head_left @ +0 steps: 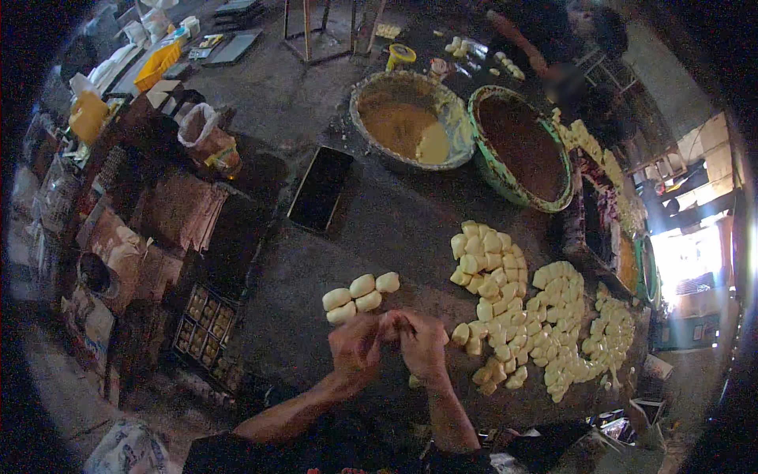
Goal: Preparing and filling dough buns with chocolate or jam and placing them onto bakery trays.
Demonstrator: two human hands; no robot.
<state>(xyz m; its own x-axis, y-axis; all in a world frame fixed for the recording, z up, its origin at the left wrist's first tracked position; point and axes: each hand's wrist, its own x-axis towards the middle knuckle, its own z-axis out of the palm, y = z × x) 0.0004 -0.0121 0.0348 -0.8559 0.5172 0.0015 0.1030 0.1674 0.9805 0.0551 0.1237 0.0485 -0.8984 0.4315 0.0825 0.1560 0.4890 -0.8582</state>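
Observation:
My left hand [355,346] and my right hand [422,347] meet over the dark work table [296,276], fingers closed and pinched together. Whatever lies between the fingers is hidden. Just beyond my left hand, several smooth pale dough balls [362,285] sit in two short rows. To the right of my right hand spreads a large heap of pale dough pieces [505,316], many touching one another.
A metal basin [357,126] of tan filling stands at the far side, beside a green basin [478,134] of dark brown filling. A black rectangular tray [321,189] lies left of them. Lower left is a crate of dough pieces [207,325]. Another person's arm [521,38] reaches in at far right.

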